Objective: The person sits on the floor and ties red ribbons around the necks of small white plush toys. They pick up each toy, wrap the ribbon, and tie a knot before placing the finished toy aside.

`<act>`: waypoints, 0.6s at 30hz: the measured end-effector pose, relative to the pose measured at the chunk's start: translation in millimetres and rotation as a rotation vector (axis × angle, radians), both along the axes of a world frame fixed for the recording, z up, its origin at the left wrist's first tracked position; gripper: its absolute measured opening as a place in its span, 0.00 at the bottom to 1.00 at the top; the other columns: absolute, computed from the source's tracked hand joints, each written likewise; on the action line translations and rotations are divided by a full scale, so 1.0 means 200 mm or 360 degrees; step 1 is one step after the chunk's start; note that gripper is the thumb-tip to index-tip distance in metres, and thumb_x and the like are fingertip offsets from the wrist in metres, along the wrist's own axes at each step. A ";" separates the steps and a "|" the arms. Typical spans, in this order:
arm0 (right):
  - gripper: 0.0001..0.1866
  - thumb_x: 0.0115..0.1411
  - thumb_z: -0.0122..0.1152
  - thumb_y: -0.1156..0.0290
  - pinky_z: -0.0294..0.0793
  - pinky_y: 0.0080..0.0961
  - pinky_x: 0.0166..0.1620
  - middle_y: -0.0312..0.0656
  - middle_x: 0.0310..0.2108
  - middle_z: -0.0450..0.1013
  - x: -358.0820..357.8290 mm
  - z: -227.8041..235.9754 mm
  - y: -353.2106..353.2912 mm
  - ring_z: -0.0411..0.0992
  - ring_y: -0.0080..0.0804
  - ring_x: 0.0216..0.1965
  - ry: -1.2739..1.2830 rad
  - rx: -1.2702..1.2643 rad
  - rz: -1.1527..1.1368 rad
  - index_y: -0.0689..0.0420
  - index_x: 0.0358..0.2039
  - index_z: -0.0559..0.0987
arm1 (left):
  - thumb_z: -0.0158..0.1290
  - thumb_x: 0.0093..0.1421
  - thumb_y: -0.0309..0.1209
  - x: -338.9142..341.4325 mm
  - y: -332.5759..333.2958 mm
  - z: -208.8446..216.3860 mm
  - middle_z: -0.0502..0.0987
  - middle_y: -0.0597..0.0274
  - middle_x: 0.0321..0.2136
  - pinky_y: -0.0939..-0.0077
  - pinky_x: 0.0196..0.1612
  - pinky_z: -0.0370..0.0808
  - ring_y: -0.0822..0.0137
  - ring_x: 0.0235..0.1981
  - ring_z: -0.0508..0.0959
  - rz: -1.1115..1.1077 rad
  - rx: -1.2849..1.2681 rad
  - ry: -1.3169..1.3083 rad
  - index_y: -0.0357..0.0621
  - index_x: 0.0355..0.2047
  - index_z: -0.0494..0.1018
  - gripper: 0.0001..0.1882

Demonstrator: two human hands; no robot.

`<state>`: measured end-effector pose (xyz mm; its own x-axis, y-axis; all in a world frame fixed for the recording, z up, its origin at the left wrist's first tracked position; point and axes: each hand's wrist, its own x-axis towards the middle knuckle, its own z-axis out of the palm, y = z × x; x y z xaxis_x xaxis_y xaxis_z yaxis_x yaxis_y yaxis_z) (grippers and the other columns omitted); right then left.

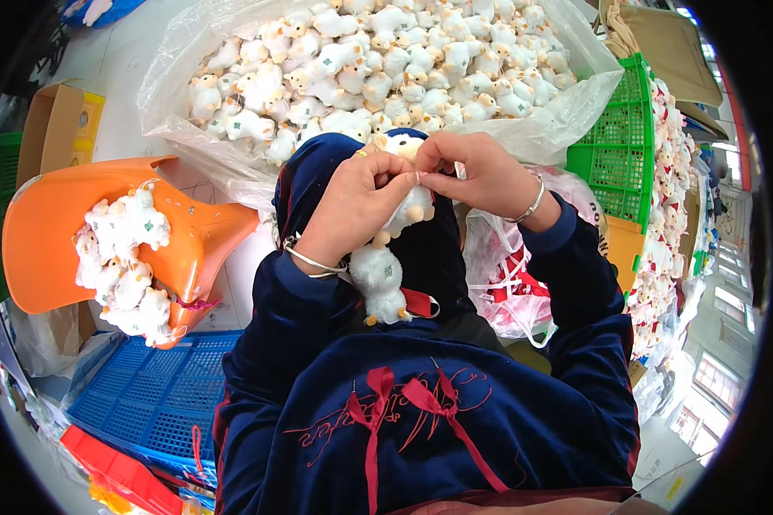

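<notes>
My left hand and my right hand meet above my knees, thumbs and forefingers pinched together. A tiny white bit shows between the fingertips, too small to name. Right behind them is a white plush animal toy with a tan muzzle and feet, partly covered by my fingers. Below my left wrist another white plush toy lies on my lap with a green mark on its body. A small red piece of cloth with a white edge sits beside it.
Ahead, a large clear plastic bag holds a heap of white plush toys. More lie on an orange chair at left, above a blue crate. At right are a green crate and a plastic bag with red pieces.
</notes>
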<state>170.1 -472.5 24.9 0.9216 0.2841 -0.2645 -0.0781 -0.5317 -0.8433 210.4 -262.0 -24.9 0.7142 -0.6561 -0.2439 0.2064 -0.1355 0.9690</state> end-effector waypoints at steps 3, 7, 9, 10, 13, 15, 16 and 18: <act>0.05 0.59 0.66 0.77 0.75 0.23 0.34 0.37 0.26 0.79 -0.01 0.01 0.03 0.77 0.27 0.28 -0.0076 -0.0060 -0.0072 0.59 0.36 0.79 | 0.61 0.62 0.33 0.00 0.00 0.00 0.70 0.70 0.28 0.82 0.32 0.65 0.79 0.28 0.68 0.0010 0.0039 -0.0047 0.33 0.37 0.80 0.13; 0.04 0.56 0.65 0.76 0.75 0.30 0.31 0.43 0.24 0.77 -0.03 0.00 0.08 0.78 0.40 0.28 -0.0331 -0.0318 -0.0096 0.58 0.33 0.79 | 0.61 0.62 0.32 -0.01 0.00 -0.02 0.70 0.71 0.27 0.82 0.31 0.65 0.80 0.27 0.67 0.0054 -0.0017 0.0002 0.33 0.36 0.80 0.11; 0.04 0.55 0.64 0.76 0.75 0.34 0.31 0.44 0.25 0.76 -0.05 -0.02 0.09 0.77 0.44 0.28 -0.0448 -0.0422 -0.0101 0.58 0.32 0.78 | 0.62 0.62 0.31 -0.01 0.00 -0.02 0.71 0.71 0.27 0.83 0.31 0.65 0.80 0.27 0.67 0.0074 -0.0024 0.0062 0.33 0.36 0.80 0.11; 0.04 0.55 0.64 0.76 0.74 0.35 0.31 0.44 0.25 0.76 -0.06 -0.04 0.09 0.76 0.45 0.27 -0.0494 -0.0439 -0.0109 0.58 0.31 0.78 | 0.62 0.62 0.31 -0.01 0.00 -0.02 0.71 0.71 0.27 0.84 0.31 0.65 0.80 0.27 0.68 0.0073 -0.0010 0.0084 0.33 0.36 0.80 0.10; 0.04 0.54 0.64 0.76 0.73 0.36 0.30 0.44 0.26 0.74 -0.09 -0.06 0.11 0.75 0.46 0.27 -0.0561 -0.0424 -0.0211 0.58 0.30 0.77 | 0.62 0.61 0.30 -0.01 0.00 -0.02 0.72 0.71 0.27 0.85 0.32 0.66 0.80 0.28 0.69 0.0072 0.0003 0.0051 0.34 0.36 0.80 0.09; 0.05 0.54 0.65 0.77 0.73 0.35 0.31 0.44 0.28 0.74 -0.12 -0.08 0.14 0.75 0.45 0.28 -0.0629 -0.0395 -0.0282 0.58 0.30 0.77 | 0.62 0.61 0.29 -0.01 0.01 -0.04 0.73 0.70 0.27 0.85 0.32 0.67 0.80 0.28 0.70 0.0070 -0.0021 -0.0109 0.34 0.35 0.80 0.09; 0.06 0.54 0.65 0.77 0.73 0.34 0.31 0.44 0.29 0.75 -0.14 -0.11 0.14 0.75 0.45 0.28 -0.0687 -0.0385 -0.0308 0.58 0.31 0.76 | 0.62 0.60 0.29 -0.01 0.01 -0.04 0.75 0.67 0.27 0.83 0.32 0.69 0.78 0.28 0.72 0.0077 -0.0022 -0.0126 0.34 0.35 0.80 0.09; 0.07 0.54 0.66 0.79 0.74 0.32 0.32 0.43 0.31 0.75 -0.16 -0.17 0.15 0.76 0.43 0.29 -0.0831 -0.0315 -0.0354 0.58 0.32 0.76 | 0.62 0.59 0.30 -0.02 0.01 -0.05 0.79 0.61 0.28 0.78 0.32 0.73 0.73 0.27 0.77 0.0091 -0.0022 -0.0161 0.33 0.34 0.81 0.10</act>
